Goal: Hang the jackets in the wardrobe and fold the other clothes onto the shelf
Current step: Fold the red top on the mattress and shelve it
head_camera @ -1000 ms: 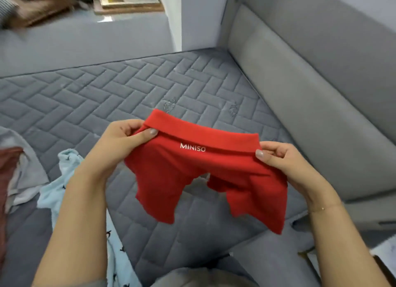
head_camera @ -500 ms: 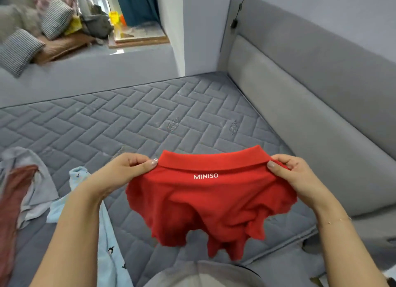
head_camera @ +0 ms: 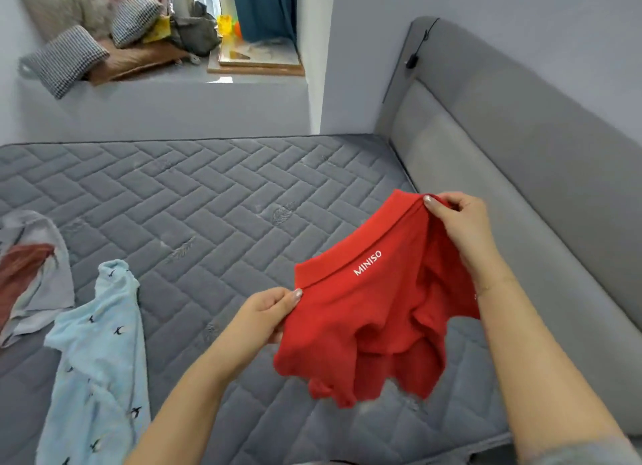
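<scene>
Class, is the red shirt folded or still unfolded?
Unfolded: both hands, left hand and right hand, pinch the red shirt by its collar, hanging loose.

You held a red shirt (head_camera: 375, 311) with white MINISO lettering over the grey quilted mattress (head_camera: 215, 200). Left of the shirt lay a pale blue garment (head_camera: 97, 353) printed with dark birds, and beyond it a grey-and-rust garment (head_camera: 31, 273).

Both hands (head_camera: 267, 317) (head_camera: 458, 221) pinch red shirt (head_camera: 375, 325) over grey mattress (head_camera: 208, 221).
</scene>
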{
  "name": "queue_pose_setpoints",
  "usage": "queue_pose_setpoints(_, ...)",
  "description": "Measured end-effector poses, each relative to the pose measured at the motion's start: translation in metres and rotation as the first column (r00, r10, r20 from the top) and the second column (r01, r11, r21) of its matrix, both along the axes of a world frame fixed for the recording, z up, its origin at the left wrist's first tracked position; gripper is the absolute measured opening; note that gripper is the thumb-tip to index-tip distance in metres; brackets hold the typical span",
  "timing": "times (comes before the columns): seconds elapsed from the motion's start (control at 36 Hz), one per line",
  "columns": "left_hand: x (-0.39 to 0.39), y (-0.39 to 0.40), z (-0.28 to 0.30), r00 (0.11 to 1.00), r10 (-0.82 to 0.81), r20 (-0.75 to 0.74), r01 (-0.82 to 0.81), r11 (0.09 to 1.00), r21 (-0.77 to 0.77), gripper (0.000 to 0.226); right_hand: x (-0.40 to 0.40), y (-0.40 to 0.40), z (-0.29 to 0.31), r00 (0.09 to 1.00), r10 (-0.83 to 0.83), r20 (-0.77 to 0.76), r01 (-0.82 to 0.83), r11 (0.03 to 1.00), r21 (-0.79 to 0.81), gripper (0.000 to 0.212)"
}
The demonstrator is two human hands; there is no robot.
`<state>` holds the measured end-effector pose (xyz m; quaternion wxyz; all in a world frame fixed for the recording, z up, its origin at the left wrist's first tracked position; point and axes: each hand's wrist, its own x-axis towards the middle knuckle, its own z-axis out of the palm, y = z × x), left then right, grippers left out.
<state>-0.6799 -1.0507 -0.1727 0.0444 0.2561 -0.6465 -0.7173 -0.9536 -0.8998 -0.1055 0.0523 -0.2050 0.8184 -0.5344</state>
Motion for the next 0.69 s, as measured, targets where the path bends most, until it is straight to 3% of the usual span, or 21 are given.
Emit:
queue_pose_setpoints(0.17, 0.006, -0.007, -0.028, 0.924, 0.381, 0.008, -0.379, 0.916, 0.128, 0.033, -0.019, -0.141, -0.010, 0.920, 0.313, -0.238, -0.223, 0.914, 0.339, 0.022)
queue_pose_setpoints(0.25, 0.016, -0.019, -0.061, 0.824, 0.563, 0.069, -0.567, 0.810, 0.151, 0.040, 0.004, -0.211, -0.044, 0.845, 0.481, -0.234, -0.318, 0.803, 0.503, 0.025)
queue_pose_setpoints(0.36, 0.028, -0.040, -0.133, 0.669, 0.706, 0.233, -0.737, 0.671, 0.081, 0.040, 0.044, -0.274, -0.133, 0.742, 0.650, -0.162, -0.426, 0.645, 0.635, 0.027)
queue_pose_setpoints(0.44, 0.040, -0.051, -0.198, 0.569, 0.752, 0.332, -0.802, 0.597, 0.022, 0.036, 0.078, -0.278, -0.219, 0.699, 0.715, -0.012, -0.524, 0.524, 0.672, 0.040)
queue_pose_setpoints(0.53, 0.053, -0.052, -0.272, 0.549, 0.707, 0.446, -0.785, 0.620, -0.017, 0.023, 0.114, -0.246, -0.311, 0.675, 0.703, 0.223, -0.666, 0.450, 0.595, 0.041)
queue_pose_setpoints(0.61, 0.066, -0.042, -0.335, 0.547, 0.613, 0.570, -0.759, 0.651, 0.028, 0.041, 0.142, -0.178, -0.380, 0.691, 0.604, 0.397, -0.716, 0.498, 0.490, 0.030)
queue_pose_setpoints(0.69, 0.073, -0.024, -0.375, 0.492, 0.618, 0.613, -0.797, 0.603, 0.033, 0.042, 0.152, -0.106, -0.425, 0.694, 0.408, 0.593, -0.692, 0.605, 0.394, 0.023)
